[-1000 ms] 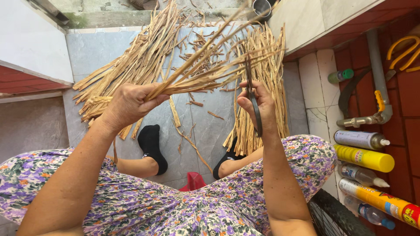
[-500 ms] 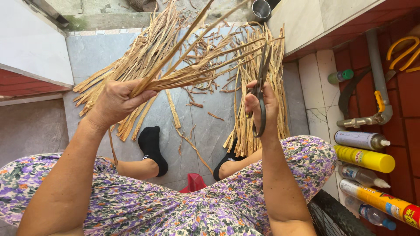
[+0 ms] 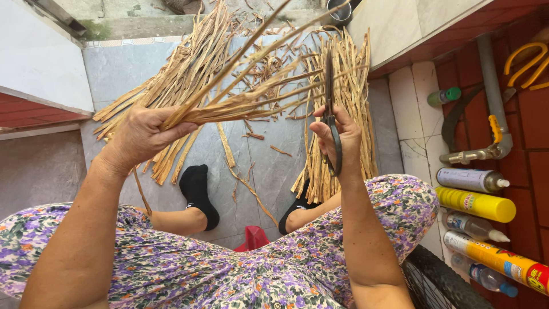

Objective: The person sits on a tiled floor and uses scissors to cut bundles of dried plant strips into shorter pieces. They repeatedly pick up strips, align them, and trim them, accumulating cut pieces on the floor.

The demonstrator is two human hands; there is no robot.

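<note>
My left hand (image 3: 143, 136) grips a bundle of dry tan fibre strips (image 3: 246, 100) that fans out up and to the right. My right hand (image 3: 340, 137) holds a pair of dark scissors (image 3: 330, 109) upright, blades pointing up beside the bundle's loose ends. Below both hands is my lap in a floral dress (image 3: 229, 263), with my feet in black socks (image 3: 197, 191) on the grey tiled floor.
Two piles of the same strips lie on the floor, one at the left (image 3: 177, 74) and one at the right (image 3: 343, 114). Spray cans and bottles (image 3: 474, 203) lie along the red tiled wall at right, near a grey pipe with a tap (image 3: 492, 114). A small red thing (image 3: 254, 237) sits between my legs.
My left hand has lowered and tilted the bundle so its ends point more to the right. My right hand has raised the scissors more upright near the strips.
</note>
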